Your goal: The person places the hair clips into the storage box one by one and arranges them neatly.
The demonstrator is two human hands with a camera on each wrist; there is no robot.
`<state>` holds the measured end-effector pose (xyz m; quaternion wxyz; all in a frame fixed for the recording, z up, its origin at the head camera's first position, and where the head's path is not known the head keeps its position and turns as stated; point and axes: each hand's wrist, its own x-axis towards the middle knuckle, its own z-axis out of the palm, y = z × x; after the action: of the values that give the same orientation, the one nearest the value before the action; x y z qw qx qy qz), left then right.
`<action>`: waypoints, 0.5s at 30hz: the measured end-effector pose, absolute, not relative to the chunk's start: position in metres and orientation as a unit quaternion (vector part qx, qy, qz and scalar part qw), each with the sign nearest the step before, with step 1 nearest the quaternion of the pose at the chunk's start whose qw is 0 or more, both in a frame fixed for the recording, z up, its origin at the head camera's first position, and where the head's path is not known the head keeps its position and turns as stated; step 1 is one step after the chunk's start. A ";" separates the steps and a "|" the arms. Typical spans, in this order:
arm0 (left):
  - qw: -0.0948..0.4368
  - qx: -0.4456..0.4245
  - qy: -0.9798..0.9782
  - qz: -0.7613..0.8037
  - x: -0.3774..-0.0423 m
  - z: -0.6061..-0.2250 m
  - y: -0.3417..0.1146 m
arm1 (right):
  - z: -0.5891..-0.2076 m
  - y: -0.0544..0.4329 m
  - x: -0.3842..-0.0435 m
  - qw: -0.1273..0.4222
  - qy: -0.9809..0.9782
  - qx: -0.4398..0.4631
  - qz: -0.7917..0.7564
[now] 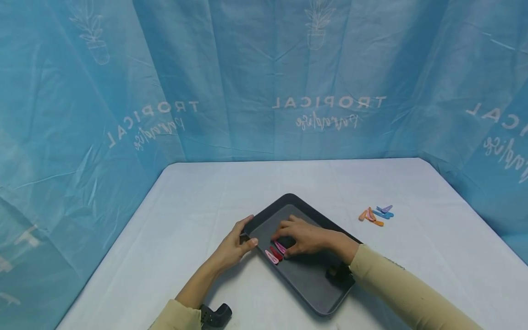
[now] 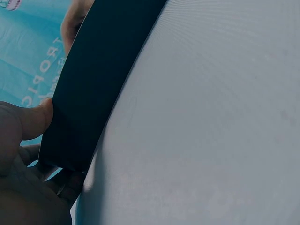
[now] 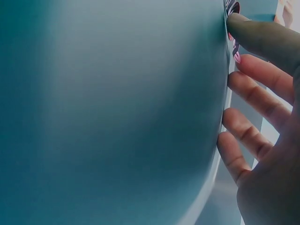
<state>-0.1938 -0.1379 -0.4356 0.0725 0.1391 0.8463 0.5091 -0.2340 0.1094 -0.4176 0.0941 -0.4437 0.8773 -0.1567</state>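
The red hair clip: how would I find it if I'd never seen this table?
On the white table, find the dark grey tray gripped by the left hand. Inside it, beside the right hand, three hair clips lie side by side. The red clip is the middle one, deeper in colour than the pale pink clip and the bright pink clip flanking it.

Blue sheets (image 1: 243, 55) with white words (image 1: 328, 102) and plant pictures (image 1: 316, 25) hang across the frame's top. A white table (image 1: 198, 197) fills the bottom middle.
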 end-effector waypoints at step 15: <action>0.071 0.135 0.844 0.514 -0.193 -0.437 -0.138 | -0.419 0.109 -0.235 0.095 0.879 -0.446 -0.141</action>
<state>-0.1933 -0.1375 -0.4372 0.0708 0.1348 0.8444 0.5136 -0.2352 0.1090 -0.4194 0.0950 -0.4455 0.8789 -0.1414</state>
